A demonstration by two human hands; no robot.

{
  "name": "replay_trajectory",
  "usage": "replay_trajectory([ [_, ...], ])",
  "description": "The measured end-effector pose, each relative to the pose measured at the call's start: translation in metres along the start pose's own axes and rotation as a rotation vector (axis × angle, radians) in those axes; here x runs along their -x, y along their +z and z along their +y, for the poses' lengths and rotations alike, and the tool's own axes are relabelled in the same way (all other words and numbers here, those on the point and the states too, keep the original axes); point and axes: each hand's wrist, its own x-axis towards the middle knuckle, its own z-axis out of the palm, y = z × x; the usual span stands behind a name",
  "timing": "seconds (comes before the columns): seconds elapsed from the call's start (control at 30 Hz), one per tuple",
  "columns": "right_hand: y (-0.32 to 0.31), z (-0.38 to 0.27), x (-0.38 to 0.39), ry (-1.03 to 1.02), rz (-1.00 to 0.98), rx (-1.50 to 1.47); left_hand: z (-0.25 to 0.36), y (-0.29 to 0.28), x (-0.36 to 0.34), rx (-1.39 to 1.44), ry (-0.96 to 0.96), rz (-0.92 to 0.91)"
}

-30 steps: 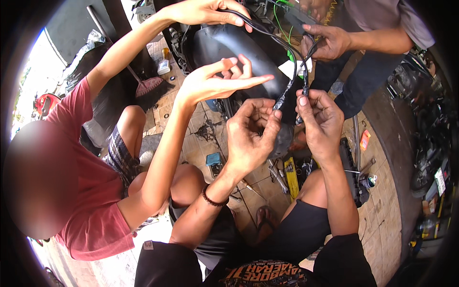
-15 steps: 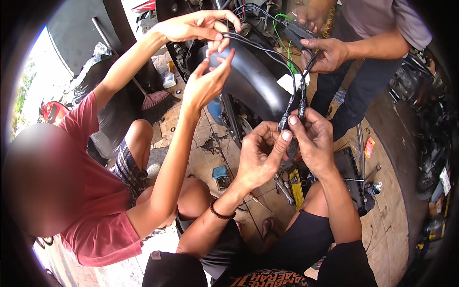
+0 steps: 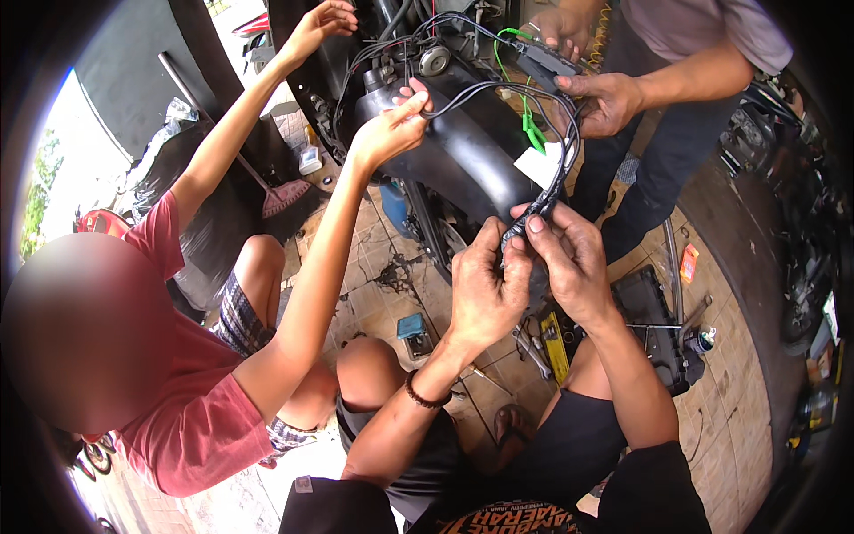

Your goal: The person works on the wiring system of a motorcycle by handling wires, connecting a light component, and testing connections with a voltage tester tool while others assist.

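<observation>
**Two wrapped strands meet between the wearer's fingertips**

The clock is centred on the wearer's hands. Between ten and eleven, the red-shirted co-worker's upper hand is off the cables and grips nothing visible, fingers loosely spread; half a second ago it held them. Their lower hand, near half past ten, has taken over, its fingers closed round the loop of black cables. Toward eleven, a glossy black fender lies beneath that loop.

At the centre, the wearer's left hand pinches the lower end of the dark wrapped section between thumb and fingers. The wearer's right hand, just beside it, grasps the same section slightly higher, thumb against the wrap. A second ago each hand held its own strand, well apart; now the strands lie together. For the wiring work, that suggests they are being handled as one bundle, with the co-worker's new grip taking up the slack.

At twelve hangs a green clip. At one, the grey-shirted co-worker's nearer hand has its thumb on a dark box; I cannot tell whether it also grips the cables. Their farther hand, between twelve and one, is at the box's upper end, its grip unclear.
</observation>
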Motion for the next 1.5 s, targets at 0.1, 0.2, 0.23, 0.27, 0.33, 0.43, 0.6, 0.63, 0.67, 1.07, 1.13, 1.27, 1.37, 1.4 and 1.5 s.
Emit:
replay_trajectory([
  [0.1,0.002,-0.012,0.001,0.007,-0.01,-0.031,0.001,0.003,0.002,-0.028,-0.005,0.036],
  [0.2,-0.003,-0.005,0.002,-0.022,0.059,0.069,0.003,0.008,0.003,0.015,-0.03,0.039],
  [0.23,-0.004,0.0,0.001,-0.06,0.134,0.109,0.003,0.011,0.003,0.073,-0.029,0.043],
  [0.27,-0.006,-0.003,0.001,-0.029,0.154,0.081,0.001,0.011,0.004,0.125,-0.083,-0.003],
  [0.33,-0.009,-0.002,-0.002,0.003,0.123,-0.105,-0.005,0.01,0.006,0.182,-0.148,-0.051],
  [0.43,-0.008,-0.009,-0.002,0.04,0.083,-0.277,-0.007,0.009,0.008,0.255,-0.196,-0.109],
  [0.6,-0.006,-0.009,-0.002,0.032,0.094,-0.043,-0.005,0.002,0.01,0.429,-0.348,-0.141],
  [0.63,-0.005,-0.011,-0.003,0.024,0.119,0.005,-0.004,0.0,0.009,0.487,-0.4,-0.157],
  [0.67,-0.004,-0.011,-0.003,-0.007,0.135,0.006,-0.003,-0.001,0.009,0.503,-0.427,-0.179],
  [1.07,-0.007,0.004,-0.007,-0.084,0.125,0.145,-0.003,0.003,-0.001,0.184,-0.231,-0.2],
  [1.13,-0.004,0.001,-0.007,-0.049,0.13,0.147,-0.009,0.005,0.0,0.096,-0.054,-0.121],
  [1.27,0.001,-0.003,-0.006,-0.06,0.138,0.128,-0.007,0.01,0.004,0.166,-0.104,-0.019],
  [1.37,0.001,-0.003,-0.006,-0.071,0.167,0.172,-0.004,0.012,0.003,0.162,-0.068,0.041],
  [1.4,0.001,-0.002,-0.007,-0.27,0.261,0.376,-0.004,0.011,0.001,0.159,-0.066,0.045],
  [1.5,0.005,0.001,-0.002,-0.48,0.418,0.293,-0.009,0.007,-0.002,0.167,-0.146,0.076],
])
